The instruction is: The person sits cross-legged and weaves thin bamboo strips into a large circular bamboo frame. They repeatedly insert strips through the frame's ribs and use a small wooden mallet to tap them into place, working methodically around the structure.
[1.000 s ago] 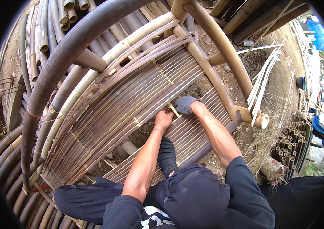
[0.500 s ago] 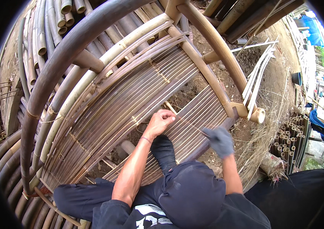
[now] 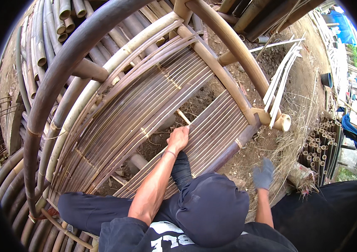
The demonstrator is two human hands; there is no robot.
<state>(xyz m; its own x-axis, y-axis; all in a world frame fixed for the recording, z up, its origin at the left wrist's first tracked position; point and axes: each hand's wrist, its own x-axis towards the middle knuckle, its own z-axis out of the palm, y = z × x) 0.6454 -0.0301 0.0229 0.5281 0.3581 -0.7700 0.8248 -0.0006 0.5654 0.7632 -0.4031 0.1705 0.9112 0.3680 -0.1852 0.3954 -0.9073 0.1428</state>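
Note:
My bare left hand [image 3: 179,138] is closed at the inner edge of the near slat panel [image 3: 216,130], beside the end of a pale stick [image 3: 183,116] that spans the gap. What its fingers pinch is too small to make out. My right hand [image 3: 263,174], in a grey glove, is out to the right over dry fibres, apart from the frame; its fingers are blurred. Beyond the gap lies a wider panel of dark bamboo slats [image 3: 145,105], lashed with pale ties. My dark-covered foot [image 3: 181,168] rests by the near panel, below my left hand.
A thick curved bamboo rail [image 3: 67,59] arches over the left side. Pale split strips [image 3: 281,82] lean on the frame's right corner. Bamboo poles [image 3: 40,46] are stacked at the far left, and a bundle of cut bamboo tubes [image 3: 323,145] stands at right. Dry fibres [image 3: 285,145] litter the ground.
My right hand has moved away to the right and nearer my body. My left hand has dropped slightly lower and left, its fingers now closed down against the slat edge.

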